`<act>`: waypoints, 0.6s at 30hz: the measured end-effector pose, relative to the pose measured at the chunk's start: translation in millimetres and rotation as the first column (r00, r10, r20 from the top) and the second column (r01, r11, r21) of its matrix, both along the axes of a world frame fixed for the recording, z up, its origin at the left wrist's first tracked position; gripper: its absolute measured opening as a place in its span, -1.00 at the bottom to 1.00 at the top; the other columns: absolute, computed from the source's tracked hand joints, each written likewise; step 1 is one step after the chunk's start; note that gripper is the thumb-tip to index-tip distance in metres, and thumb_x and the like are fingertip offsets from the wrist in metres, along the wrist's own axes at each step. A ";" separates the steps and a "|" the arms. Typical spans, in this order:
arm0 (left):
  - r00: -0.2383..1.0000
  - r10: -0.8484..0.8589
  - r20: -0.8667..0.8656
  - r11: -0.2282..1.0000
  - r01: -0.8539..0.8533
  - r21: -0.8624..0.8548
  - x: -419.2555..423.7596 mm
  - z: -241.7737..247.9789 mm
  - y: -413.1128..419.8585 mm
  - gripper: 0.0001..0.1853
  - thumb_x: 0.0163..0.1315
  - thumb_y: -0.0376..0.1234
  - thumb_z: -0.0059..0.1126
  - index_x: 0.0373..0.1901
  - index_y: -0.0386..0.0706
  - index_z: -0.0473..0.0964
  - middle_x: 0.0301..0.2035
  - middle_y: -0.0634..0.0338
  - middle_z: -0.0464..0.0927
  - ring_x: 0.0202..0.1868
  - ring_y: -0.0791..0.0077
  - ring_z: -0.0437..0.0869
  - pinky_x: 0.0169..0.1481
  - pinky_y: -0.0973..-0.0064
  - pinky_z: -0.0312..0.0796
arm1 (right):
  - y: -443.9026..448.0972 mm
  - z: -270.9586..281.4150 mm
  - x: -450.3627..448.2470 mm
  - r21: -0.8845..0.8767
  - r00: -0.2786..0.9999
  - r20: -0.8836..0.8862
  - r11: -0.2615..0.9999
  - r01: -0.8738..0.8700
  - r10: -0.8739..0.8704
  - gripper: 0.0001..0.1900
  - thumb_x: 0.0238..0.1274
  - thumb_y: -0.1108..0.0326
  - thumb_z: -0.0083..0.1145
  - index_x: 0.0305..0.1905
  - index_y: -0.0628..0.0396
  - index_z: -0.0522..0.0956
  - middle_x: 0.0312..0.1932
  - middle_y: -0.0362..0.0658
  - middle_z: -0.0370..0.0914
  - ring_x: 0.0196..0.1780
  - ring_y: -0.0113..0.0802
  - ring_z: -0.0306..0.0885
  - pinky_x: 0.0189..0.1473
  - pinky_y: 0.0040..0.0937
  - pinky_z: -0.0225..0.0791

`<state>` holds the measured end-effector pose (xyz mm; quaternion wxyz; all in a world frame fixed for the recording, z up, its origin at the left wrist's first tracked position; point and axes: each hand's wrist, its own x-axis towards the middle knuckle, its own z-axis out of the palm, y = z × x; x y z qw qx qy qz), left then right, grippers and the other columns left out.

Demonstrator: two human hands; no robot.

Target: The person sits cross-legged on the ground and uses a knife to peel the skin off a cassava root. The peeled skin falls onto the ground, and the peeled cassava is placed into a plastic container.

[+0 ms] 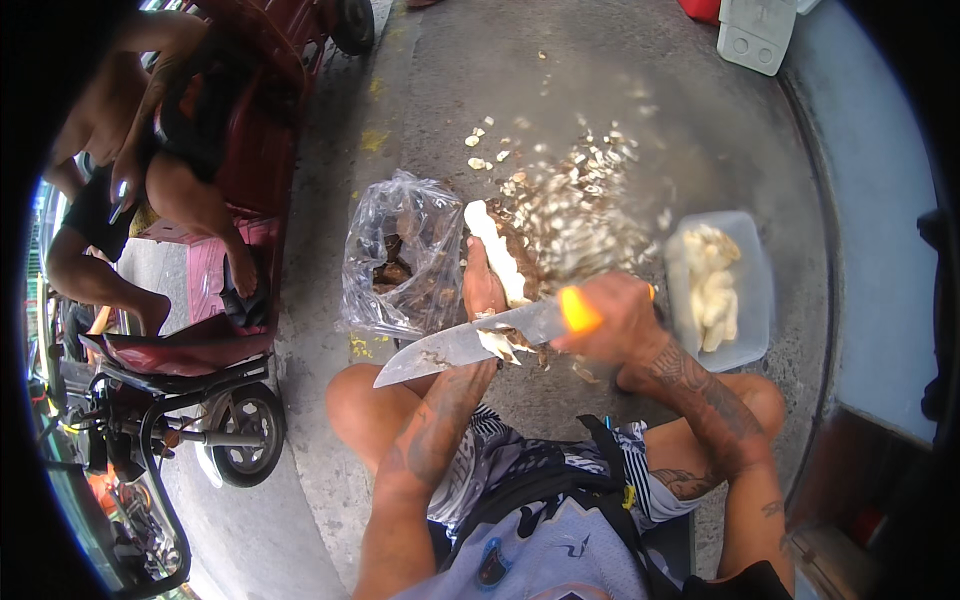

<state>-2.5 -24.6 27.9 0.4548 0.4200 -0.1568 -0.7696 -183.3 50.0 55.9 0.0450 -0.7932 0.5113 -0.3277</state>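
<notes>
My right hand (611, 319) is closed round the orange handle of a large knife (457, 341), its broad blade pointing left across my left wrist. With my left hand (481, 281) I hold a long root (498, 251), which looks like cassava; white flesh shows along one side and brown peel on the other. A piece of peel (504, 342) clings to the blade. A clear plastic bag (405, 255) with brown roots inside stands left of my left hand. Peeled pale roots (709, 289) lie in a translucent plastic container (754, 300) to the right.
Peel scraps (592, 202) are scattered over the concrete ground (450, 90) beyond the root. At the left, a person (187, 165) sits on a red vehicle (255, 157) near a motorcycle wheel (244, 435). A light-blue wall (870, 225) runs along the right; a pale plastic box (757, 34) stands at the upper right.
</notes>
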 end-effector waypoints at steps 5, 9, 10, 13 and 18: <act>0.996 0.082 -0.021 0.996 -0.082 -0.034 -2.7 -11.8 -0.7 -0.45 0.58 0.10 -0.37 0.02 -0.15 0.45 -0.30 0.08 0.61 -0.38 0.35 0.66 -0.32 0.44 0.55 | 0.0 -2.7 0.0 0.031 1.000 0.001 0.999 0.013 -0.013 -0.30 0.05 -0.49 0.21 -0.45 0.06 0.55 -0.58 -0.17 0.52 -0.52 -0.26 0.55 -0.44 -0.28 0.42; 0.994 0.111 -0.001 0.993 -0.111 -0.035 -4.6 -17.8 0.6 -0.46 0.58 0.10 -0.36 0.00 -0.15 0.45 -0.29 0.10 0.61 -0.35 0.37 0.66 -0.29 0.45 0.55 | 0.1 -14.1 -4.7 0.024 0.999 0.039 0.999 0.024 -0.025 -0.32 0.06 -0.46 0.23 -0.44 0.06 0.56 -0.58 -0.16 0.51 -0.52 -0.24 0.56 -0.44 -0.26 0.41; 0.995 0.090 -0.030 0.995 -0.091 -0.042 -2.8 -16.7 2.4 -0.47 0.58 0.09 -0.34 0.00 -0.15 0.45 -0.29 0.11 0.61 -0.34 0.38 0.66 -0.28 0.45 0.55 | -2.7 -16.8 -8.1 0.026 0.997 0.067 0.999 0.033 -0.035 -0.33 0.07 -0.45 0.24 -0.44 0.07 0.56 -0.58 -0.15 0.51 -0.52 -0.23 0.56 -0.45 -0.25 0.40; 0.990 -0.015 -0.137 0.998 0.008 -0.055 3.1 -7.0 8.2 -0.51 0.57 0.07 -0.26 0.00 -0.14 0.45 -0.27 0.17 0.59 -0.29 0.44 0.64 -0.21 0.48 0.54 | -16.8 -18.6 -27.2 0.282 0.957 0.044 0.923 0.263 -0.286 -0.38 0.13 -0.38 0.25 -0.43 0.07 0.56 -0.59 -0.12 0.51 -0.52 -0.20 0.56 -0.46 -0.22 0.40; 0.965 0.089 -0.247 0.996 -0.092 0.001 -2.2 9.1 10.5 -0.60 0.55 0.02 -0.12 0.02 -0.10 0.45 -0.24 0.29 0.54 -0.24 0.51 0.59 -0.11 0.53 0.52 | -16.0 -8.1 -33.4 0.326 0.945 0.248 0.937 0.124 -0.212 -0.41 0.20 -0.35 0.20 -0.45 0.05 0.54 -0.60 -0.13 0.51 -0.54 -0.18 0.55 -0.49 -0.19 0.38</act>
